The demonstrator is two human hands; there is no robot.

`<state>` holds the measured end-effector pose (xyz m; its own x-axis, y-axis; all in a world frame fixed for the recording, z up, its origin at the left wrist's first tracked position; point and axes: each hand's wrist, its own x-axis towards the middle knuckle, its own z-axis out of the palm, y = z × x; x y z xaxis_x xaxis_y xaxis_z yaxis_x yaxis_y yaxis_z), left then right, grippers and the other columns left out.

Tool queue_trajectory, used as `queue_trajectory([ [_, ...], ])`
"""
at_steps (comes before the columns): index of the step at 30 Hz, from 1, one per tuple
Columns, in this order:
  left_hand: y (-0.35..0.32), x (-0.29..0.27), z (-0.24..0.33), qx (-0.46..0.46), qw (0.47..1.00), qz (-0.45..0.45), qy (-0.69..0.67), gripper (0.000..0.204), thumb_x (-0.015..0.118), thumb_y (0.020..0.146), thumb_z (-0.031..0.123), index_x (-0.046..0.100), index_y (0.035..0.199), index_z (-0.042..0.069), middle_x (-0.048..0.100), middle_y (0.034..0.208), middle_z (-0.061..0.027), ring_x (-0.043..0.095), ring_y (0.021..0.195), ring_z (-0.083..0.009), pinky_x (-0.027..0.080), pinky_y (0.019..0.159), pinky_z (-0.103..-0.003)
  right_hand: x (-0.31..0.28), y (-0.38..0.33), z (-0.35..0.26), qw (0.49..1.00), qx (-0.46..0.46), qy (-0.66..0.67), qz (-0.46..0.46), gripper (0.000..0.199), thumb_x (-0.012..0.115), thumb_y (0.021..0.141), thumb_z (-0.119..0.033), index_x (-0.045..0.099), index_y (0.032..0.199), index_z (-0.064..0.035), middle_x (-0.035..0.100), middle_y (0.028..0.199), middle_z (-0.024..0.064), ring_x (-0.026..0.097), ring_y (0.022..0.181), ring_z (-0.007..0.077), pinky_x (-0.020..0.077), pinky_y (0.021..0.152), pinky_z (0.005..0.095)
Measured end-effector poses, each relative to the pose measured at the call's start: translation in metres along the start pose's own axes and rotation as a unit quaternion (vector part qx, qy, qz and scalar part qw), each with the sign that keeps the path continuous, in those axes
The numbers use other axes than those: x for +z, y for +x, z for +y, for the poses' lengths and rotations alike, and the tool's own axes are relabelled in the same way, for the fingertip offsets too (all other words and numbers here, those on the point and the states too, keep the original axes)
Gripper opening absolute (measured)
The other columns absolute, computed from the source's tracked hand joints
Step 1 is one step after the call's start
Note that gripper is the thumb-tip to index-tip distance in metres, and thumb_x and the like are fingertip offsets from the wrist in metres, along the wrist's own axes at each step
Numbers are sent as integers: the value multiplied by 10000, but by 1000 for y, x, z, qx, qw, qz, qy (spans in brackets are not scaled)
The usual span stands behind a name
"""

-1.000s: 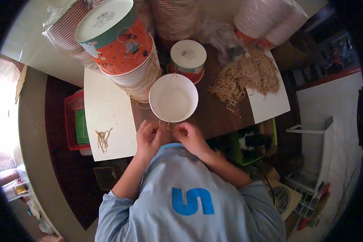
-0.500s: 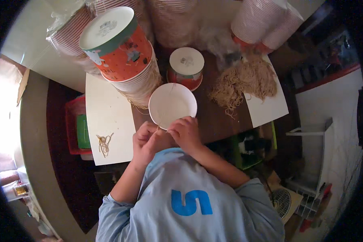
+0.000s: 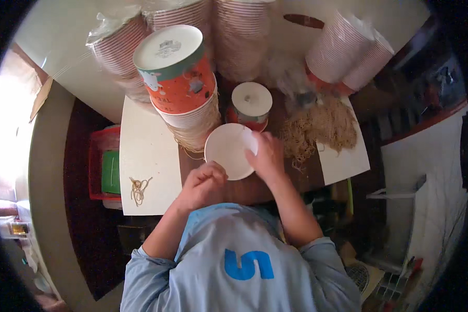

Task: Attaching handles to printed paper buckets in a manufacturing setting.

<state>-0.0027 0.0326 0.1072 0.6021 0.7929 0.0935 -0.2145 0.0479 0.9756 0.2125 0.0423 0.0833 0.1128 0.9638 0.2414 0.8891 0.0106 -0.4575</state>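
A white paper bucket point(image 3: 228, 152) stands mouth up at the table's near side, in front of me. At its right rim is my right hand point(image 3: 269, 158), the thumb over the inside and the fingers round the outer wall, slightly blurred. My left hand point(image 3: 204, 184) is closed, fingers curled, beside the bucket's near left rim. What it pinches, if anything, is hidden. Just behind stands a smaller upturned bucket point(image 3: 251, 99). A tall stack of buckets, topped by an upturned orange and green bucket point(image 3: 182, 86), rises at the left with cords hanging round its lower part.
A tangled heap of tan cords point(image 3: 327, 125) lies at the right, partly on a white board point(image 3: 346, 162). Some loose cord point(image 3: 139, 191) rests on the left white board point(image 3: 150, 135). Plastic-wrapped bucket stacks point(image 3: 242, 39) line the back. A red crate point(image 3: 94, 177) sits beyond the table's left edge.
My right hand has left the near rim, where both hands pinched a thin cord, and moved up to the right rim. The left hand stays near the front rim. The whole view has shifted slightly.
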Motion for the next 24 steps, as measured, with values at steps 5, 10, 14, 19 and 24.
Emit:
queue_trajectory([
  [5, -6, 9, 8, 16, 985, -117, 126, 71, 546, 751, 59, 560, 739, -9, 553, 839, -83, 546, 803, -193, 452, 724, -308, 24, 35, 44, 974, 104, -41, -196, 295, 593, 752, -245, 588, 957, -33, 602, 984, 184, 578, 923, 357, 471, 785, 447],
  [10, -43, -13, 19, -75, 960, 235, 130, 359, 602, 822, 261, 571, 1078, 11, 560, 1099, -120, 541, 986, -222, 429, 864, -352, -24, -12, 13, 984, -60, 167, 13, 185, 564, 796, -95, 611, 959, -19, 615, 954, 172, 592, 903, 337, 478, 765, 379],
  [14, -44, -10, 53, -25, 995, 88, -46, 927, 612, 796, 496, 118, 1420, 19, 388, 1343, -154, 368, 1249, -258, 282, 1031, -396, -95, -25, -35, 942, -240, 188, 140, 334, 540, 753, -20, 577, 1085, -21, 601, 1092, 157, 592, 942, 323, 469, 820, 388],
  [19, -10, -14, 135, 279, 925, 212, 147, 1121, 725, 679, 504, 47, 1420, 6, 231, 1431, -166, 260, 1317, -279, 231, 1059, -445, -162, 31, -88, 859, -368, 354, -20, 623, 556, 726, -74, 374, 1314, 23, 360, 1364, 227, 360, 1276, 310, 269, 1057, 401],
  [24, 30, -60, 179, 412, 781, 239, 404, 1117, 801, 627, 285, 65, 1415, -8, 250, 1419, -191, 361, 1260, -295, 316, 1017, -449, -162, 106, -143, 772, -382, 507, -12, 656, 570, 819, -178, 266, 1361, 33, 358, 1362, 200, 353, 1269, 291, 267, 1056, 379],
])
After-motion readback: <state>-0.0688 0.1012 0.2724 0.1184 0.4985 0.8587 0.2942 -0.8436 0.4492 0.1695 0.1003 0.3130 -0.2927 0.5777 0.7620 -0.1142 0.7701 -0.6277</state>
